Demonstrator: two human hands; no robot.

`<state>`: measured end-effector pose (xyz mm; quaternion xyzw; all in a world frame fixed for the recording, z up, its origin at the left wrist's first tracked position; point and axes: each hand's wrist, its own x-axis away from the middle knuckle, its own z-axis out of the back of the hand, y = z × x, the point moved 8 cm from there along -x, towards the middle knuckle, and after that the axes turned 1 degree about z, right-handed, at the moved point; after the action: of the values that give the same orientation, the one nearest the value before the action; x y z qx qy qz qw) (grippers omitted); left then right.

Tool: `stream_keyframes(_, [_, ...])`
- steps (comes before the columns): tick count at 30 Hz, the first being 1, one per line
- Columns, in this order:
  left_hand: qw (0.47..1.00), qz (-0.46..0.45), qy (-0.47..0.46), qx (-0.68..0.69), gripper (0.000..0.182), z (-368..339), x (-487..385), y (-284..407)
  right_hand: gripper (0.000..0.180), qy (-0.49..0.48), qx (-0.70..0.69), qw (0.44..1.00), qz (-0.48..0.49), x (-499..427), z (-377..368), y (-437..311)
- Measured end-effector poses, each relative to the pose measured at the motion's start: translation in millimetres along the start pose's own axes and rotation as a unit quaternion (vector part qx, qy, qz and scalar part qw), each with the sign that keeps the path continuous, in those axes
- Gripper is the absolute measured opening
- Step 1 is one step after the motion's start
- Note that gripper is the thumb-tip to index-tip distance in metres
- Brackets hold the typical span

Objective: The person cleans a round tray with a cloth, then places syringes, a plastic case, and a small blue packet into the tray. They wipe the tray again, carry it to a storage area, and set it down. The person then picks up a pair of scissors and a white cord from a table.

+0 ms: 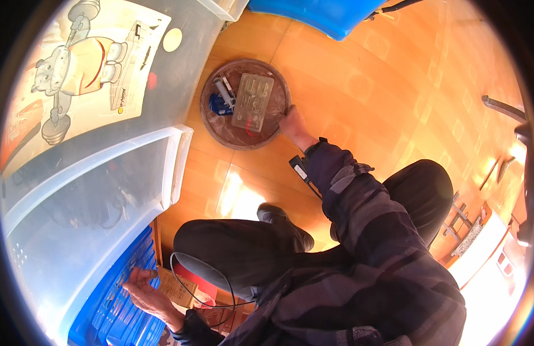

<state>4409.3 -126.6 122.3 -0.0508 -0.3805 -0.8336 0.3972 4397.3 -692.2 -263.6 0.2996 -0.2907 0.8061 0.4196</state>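
My right hand (pixel 296 126) is closed over the right rim of a round brown tray (pixel 206 123), which is on the tiled floor. Inside the tray sits a clear moulded plastic tray (pixel 252 101) with small compartments and a bit of red in it. To its left are a plastic syringe (pixel 225 91) and a crumpled dark blue packet (pixel 220 106). My left hand (pixel 146 294) has its fingers apart and holds nothing. It is beside stacked blue plastic baskets (pixel 120 298); whether it touches them I cannot tell.
Translucent plastic storage bins (pixel 98 194) line the left side, the upper one bearing a cartoon sticker (pixel 85 65). A blue plastic container (pixel 318 15) stands at the top. A thin cable (pixel 226 277) loops by my knee, near a cardboard box (pixel 177 287). Metal pieces (pixel 459 218) lie right.
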Motion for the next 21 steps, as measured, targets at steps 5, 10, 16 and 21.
stream_keyframes(5, [1.000, 0.006, 0.007, -0.007, 0.075, -6.0, 4.9, 9.2, 0.021, -0.167, 0.204, 0.957, 0.118, 4.3, 2.4, -22.3])
stream_keyframes(10, [0.999, 0.017, 0.032, -0.032, 0.074, -1.3, 12.4, 14.8, 0.011, -0.264, 0.147, 0.945, 0.123, 10.5, -54.4, -57.3])
stream_keyframes(16, [0.996, 0.014, 0.002, -0.087, 0.081, 3.1, 12.7, 17.7, 0.022, -0.287, -0.156, 0.945, 0.005, 61.8, -89.9, -90.0])
stream_keyframes(21, [0.995, 0.076, -0.062, -0.012, 0.079, -9.9, -3.1, 3.6, 0.025, -0.278, -0.083, 0.917, 0.273, 119.2, -19.4, -141.9])
